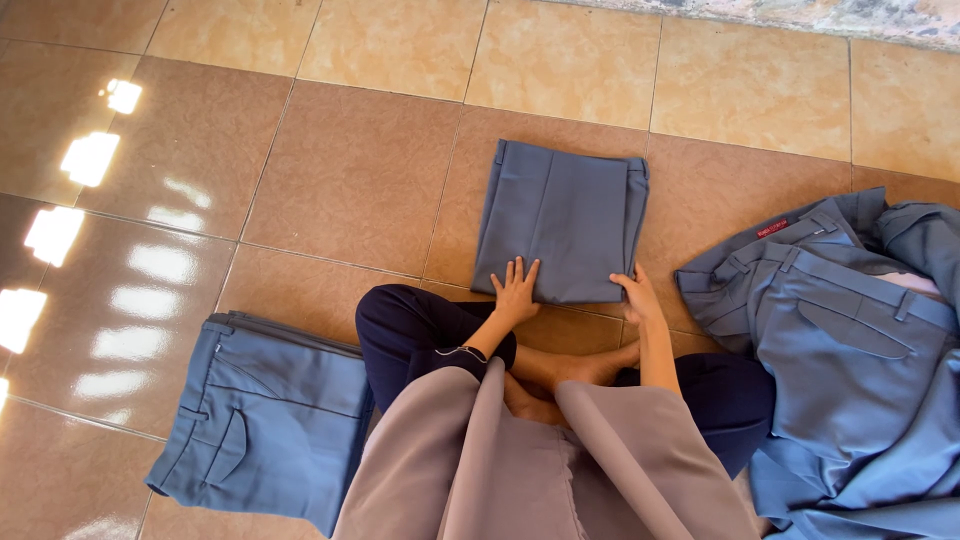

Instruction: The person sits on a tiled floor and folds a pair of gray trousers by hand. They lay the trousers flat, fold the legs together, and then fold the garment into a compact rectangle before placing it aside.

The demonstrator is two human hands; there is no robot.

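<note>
A pair of grey-blue trousers (562,217) lies folded into a neat rectangle on the tiled floor right in front of me. My left hand (516,291) rests flat on its near edge, fingers spread. At the near right corner of the same fold, my right hand (637,295) grips the cloth between its fingers. I sit cross-legged in dark trousers and wide grey sleeves, my bare feet just below the hands.
A stack of folded blue-grey trousers (265,415) lies at my left. A loose pile of unfolded trousers (855,340) of the same colour spreads at my right. Brown glossy floor tiles (350,170) with bright light patches on the left surround me.
</note>
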